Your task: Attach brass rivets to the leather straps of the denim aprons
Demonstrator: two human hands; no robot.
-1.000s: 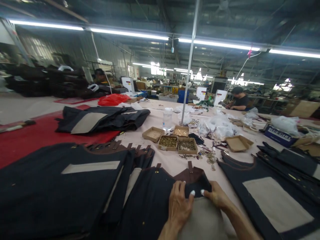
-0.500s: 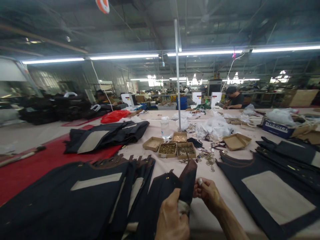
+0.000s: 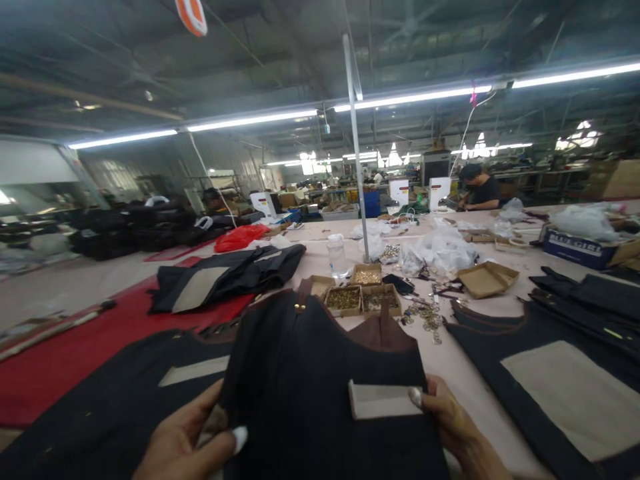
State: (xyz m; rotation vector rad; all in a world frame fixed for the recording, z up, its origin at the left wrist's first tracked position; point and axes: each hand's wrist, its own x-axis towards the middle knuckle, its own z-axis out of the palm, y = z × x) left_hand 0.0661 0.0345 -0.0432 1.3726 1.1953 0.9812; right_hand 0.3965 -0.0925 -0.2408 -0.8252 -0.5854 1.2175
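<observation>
Garment point(image 3: 310, 393) spread at counter point(image 3: 440, 363); left hand point(image 3: 185, 440) has fingers gripping one edge, right hand point(image 3: 453, 417) pinches the other at pale patch point(image 3: 383, 402). I'd keep tension even, neckline level.

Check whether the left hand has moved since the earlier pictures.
Yes: the left hand has shifted clearly leftward, judged against the metal pole.

1. "BLUE GIRL", pale capitals on dark-blue rectangular cardboard box point(image 3: 575, 249), 3 o'clock.
2. Red-marked labels point(image 3: 399, 192) on white upright boxy machines point(image 3: 440, 201), 2 and 10 o'clock: too small to read.
</observation>
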